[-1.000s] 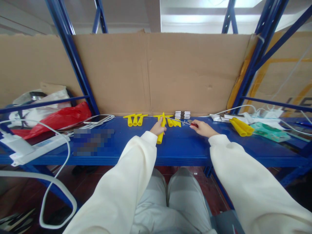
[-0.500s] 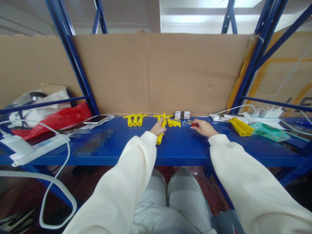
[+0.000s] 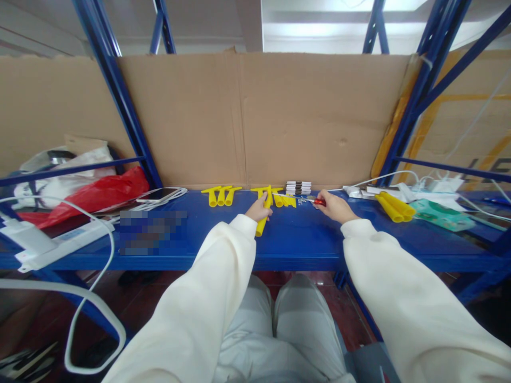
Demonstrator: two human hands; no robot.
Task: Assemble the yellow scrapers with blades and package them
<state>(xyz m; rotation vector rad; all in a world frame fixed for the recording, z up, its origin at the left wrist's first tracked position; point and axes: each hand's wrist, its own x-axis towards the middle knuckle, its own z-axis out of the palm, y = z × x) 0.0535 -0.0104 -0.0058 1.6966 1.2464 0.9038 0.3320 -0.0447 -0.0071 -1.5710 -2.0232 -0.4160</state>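
Note:
My left hand (image 3: 259, 209) is closed around a yellow T-shaped piece (image 3: 260, 229), its tube end pointing toward me. A screwdriver with a red handle (image 3: 319, 201) is gripped in my right hand (image 3: 336, 206). Its thin metal shaft reaches left to the upper part of the held yellow piece. Behind and right of my left hand lie several more yellow pieces (image 3: 288, 201), beside tiny loose parts (image 3: 302, 201) too small to make out. A small stack of white and dark pieces (image 3: 298, 188) sits against the cardboard.
Three yellow T-pieces (image 3: 221, 198) lie left on the blue shelf (image 3: 199, 229). Further left are a phone (image 3: 160, 195), a red bag (image 3: 96, 197) and a white power strip (image 3: 67, 246). At right lie yellow tubes (image 3: 393, 206) and a green packet (image 3: 441, 215). Cardboard (image 3: 279, 117) stands behind.
My right hand has shifted very slightly and its grip on the red handle looks a little different. My left hand stays in place around the yellow piece.

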